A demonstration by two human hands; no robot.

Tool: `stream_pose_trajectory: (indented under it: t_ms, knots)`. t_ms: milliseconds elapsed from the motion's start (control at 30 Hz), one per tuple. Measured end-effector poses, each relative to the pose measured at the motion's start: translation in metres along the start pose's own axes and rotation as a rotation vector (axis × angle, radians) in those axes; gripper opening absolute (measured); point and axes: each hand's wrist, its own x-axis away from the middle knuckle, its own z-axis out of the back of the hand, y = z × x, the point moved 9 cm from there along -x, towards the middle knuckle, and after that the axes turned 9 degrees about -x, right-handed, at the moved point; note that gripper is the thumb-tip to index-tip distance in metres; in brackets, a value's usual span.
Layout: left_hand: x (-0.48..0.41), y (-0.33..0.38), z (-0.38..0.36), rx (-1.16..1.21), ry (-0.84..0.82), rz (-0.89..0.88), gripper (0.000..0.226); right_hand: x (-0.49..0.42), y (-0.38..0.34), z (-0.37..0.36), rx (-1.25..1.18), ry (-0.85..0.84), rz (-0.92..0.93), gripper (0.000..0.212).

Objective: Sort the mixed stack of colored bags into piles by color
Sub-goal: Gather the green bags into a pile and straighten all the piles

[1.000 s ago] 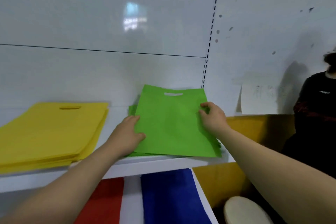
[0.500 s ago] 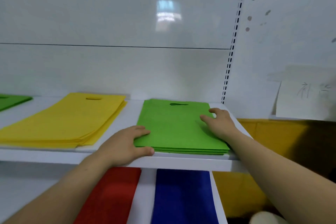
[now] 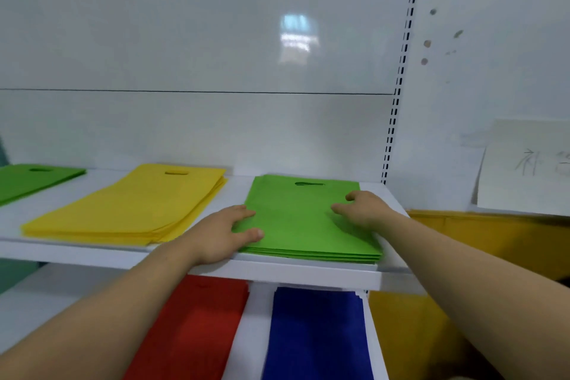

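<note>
Left forearm [image 3: 108,321] and right forearm [image 3: 481,287] are bare, reaching forward from the lower corners of the view and converging. Left hand [image 3: 223,236]: palm down, fingers straight and close together, thumb spread toward the near side. Right hand [image 3: 365,210]: palm down, fingers loosely extended and pointing left, slightly farther forward than the left; the hands are apart.

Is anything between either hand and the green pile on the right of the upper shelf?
Nothing visible does. The left hand rests on the left edge of the green pile, and the right hand presses on its top near the right side. Both touch it directly.
</note>
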Motion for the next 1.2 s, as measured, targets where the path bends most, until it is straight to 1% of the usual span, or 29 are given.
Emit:
stream_pose_trajectory:
  t_ms: [33, 67, 200, 400, 567, 767, 1000, 1200]
  knots:
    - [-0.001, -0.001, 0.007, -0.014, 0.01, 0.004, 0.089, 0.001, -0.009, 0.004, -0.009, 0.01, 0.015, 0.068]
    - [-0.001, -0.003, 0.014, -0.032, 0.025, 0.001, 0.078, 0.002, -0.02, 0.008, -0.017, 0.025, 0.036, 0.067]
    - [0.01, -0.026, 0.049, -0.068, 0.083, 0.011, 0.064, 0.007, -0.075, 0.014, -0.019, 0.077, 0.125, 0.066]
    - [0.056, -0.106, 0.108, -0.088, 0.153, 0.113, 0.065, 0.012, -0.184, -0.025, -0.032, 0.065, 0.245, 0.067]
    - [0.109, -0.199, 0.15, -0.113, 0.173, 0.215, 0.067, 0.019, -0.292, -0.096, -0.049, 0.004, 0.345, 0.069]
    - [0.174, -0.316, 0.19, -0.112, 0.216, 0.357, 0.066, 0.04, -0.412, -0.191, -0.091, -0.091, 0.445, 0.066]
    - [0.224, -0.427, 0.213, -0.093, 0.227, 0.499, 0.066, 0.042, -0.513, -0.279, -0.075, -0.154, 0.498, 0.058]
    - [0.219, -0.502, 0.223, -0.086, 0.247, 0.556, 0.065, 0.006, -0.57, -0.34, -0.011, -0.201, 0.511, 0.059]
